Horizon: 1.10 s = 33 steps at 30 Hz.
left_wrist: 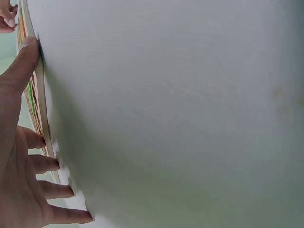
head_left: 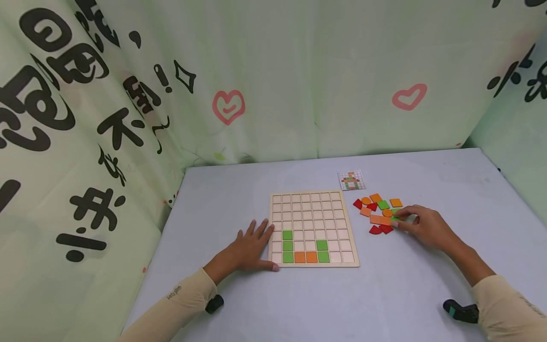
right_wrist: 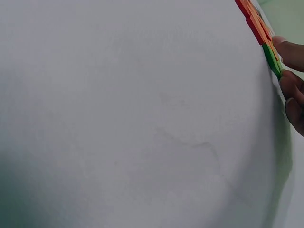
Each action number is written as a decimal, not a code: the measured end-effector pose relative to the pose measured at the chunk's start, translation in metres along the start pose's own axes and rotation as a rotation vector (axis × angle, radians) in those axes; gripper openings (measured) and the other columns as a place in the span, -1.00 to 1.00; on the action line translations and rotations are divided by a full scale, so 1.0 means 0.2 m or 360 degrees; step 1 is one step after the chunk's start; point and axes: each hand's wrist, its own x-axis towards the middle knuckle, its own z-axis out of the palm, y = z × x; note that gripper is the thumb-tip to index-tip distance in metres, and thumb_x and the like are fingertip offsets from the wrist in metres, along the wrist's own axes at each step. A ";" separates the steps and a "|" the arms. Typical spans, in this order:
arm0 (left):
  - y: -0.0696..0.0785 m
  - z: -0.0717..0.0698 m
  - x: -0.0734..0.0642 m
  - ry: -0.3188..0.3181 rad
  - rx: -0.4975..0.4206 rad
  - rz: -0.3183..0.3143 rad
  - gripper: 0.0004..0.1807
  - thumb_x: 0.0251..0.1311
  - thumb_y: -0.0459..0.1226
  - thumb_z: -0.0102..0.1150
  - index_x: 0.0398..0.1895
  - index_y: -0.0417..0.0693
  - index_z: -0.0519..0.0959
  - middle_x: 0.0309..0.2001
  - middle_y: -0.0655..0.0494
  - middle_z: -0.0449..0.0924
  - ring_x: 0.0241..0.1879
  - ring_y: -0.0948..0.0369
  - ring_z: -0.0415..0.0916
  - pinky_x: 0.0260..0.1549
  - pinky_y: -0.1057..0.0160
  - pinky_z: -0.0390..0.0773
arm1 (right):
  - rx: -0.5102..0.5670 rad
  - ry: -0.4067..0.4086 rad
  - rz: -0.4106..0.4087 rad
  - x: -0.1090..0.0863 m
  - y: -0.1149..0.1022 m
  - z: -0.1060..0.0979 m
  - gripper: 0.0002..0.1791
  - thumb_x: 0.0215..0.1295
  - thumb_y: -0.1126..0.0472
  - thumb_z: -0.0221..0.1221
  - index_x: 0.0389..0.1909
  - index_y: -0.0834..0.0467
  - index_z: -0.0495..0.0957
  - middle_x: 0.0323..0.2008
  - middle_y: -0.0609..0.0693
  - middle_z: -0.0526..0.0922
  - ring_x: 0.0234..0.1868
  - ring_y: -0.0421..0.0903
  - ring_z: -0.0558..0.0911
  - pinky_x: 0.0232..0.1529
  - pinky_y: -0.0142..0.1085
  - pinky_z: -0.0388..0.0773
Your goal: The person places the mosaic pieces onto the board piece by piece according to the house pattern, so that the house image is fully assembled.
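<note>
A light wooden grid board (head_left: 306, 207) lies on the table. On it stand a column of three green squares (head_left: 287, 246), a column of two green squares (head_left: 322, 251) and two orange squares (head_left: 306, 257) between them in the bottom row. My left hand (head_left: 245, 251) rests at the board's left edge with fingers spread, its thumb (left_wrist: 26, 61) along the near corner. To the right of the board, my right hand (head_left: 429, 228) pinches a green tile (right_wrist: 271, 59) between thumb and fingers at the pile's right side. Orange and red tiles (head_left: 376, 220) lie beside those fingertips.
Behind the pile, a small picture card (head_left: 352, 180) with a coloured grid figure lies near the board's far right corner. A white cloth covers the table (head_left: 307, 304). Printed curtains (head_left: 316, 95) hang close along the table's back and left sides.
</note>
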 end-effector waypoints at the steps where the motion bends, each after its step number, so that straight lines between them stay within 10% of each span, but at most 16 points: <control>1: 0.00 0.00 0.00 0.0002 0.0004 -0.0001 0.26 0.01 0.50 0.13 0.63 0.04 -0.06 0.64 -0.03 -0.15 0.58 -0.25 -0.16 0.32 -0.40 0.18 | -0.0008 0.0010 0.0011 0.00 0.00 0.00 -0.61 0.23 0.14 0.38 -0.02 0.29 0.63 -0.15 0.24 0.67 -0.34 -0.05 0.49 -0.46 -0.40 0.44; 33: -0.01 0.02 0.01 0.0003 0.0051 -0.0016 0.26 0.00 0.51 0.11 0.64 0.06 -0.08 0.64 -0.02 -0.16 0.58 -0.24 -0.16 0.32 -0.40 0.18 | 0.0064 -0.0217 0.0099 0.03 0.02 -0.02 -0.64 0.29 0.17 0.34 0.01 0.30 0.62 -0.27 0.08 0.60 -0.25 -0.03 0.48 -0.48 -0.39 0.47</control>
